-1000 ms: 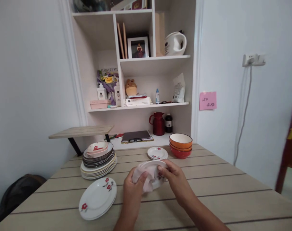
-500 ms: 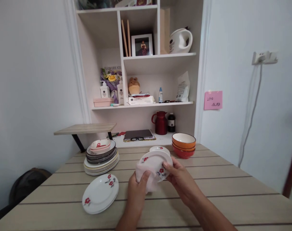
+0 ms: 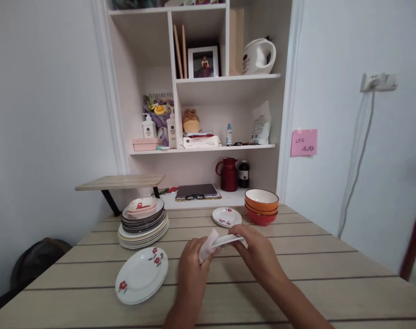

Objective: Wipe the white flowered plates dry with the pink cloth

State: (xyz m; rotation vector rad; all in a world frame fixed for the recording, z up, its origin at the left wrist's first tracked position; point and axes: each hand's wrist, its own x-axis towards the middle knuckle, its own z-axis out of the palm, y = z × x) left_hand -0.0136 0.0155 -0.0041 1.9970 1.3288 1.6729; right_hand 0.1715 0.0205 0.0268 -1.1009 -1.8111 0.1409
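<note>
Plate [image 3: 226, 240] now edge-on, rim in right grip [image 3: 258, 251]

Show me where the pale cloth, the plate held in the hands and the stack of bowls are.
Pale cloth [image 3: 208, 247]: head view, on its folded middle.
Held plate [image 3: 227, 240]: head view, on its side, seen nearly edge-on.
Stack of bowls [image 3: 261, 207]: head view, on the orange outer side.

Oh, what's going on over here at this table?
Someone is handling a small white plate, seen nearly edge-on above the table. The right hand grips one side; the left hand holds a pale pink cloth against the other. Flower-patterned plates lie to the left, and stacked orange and red bowls stand farther back.
</note>
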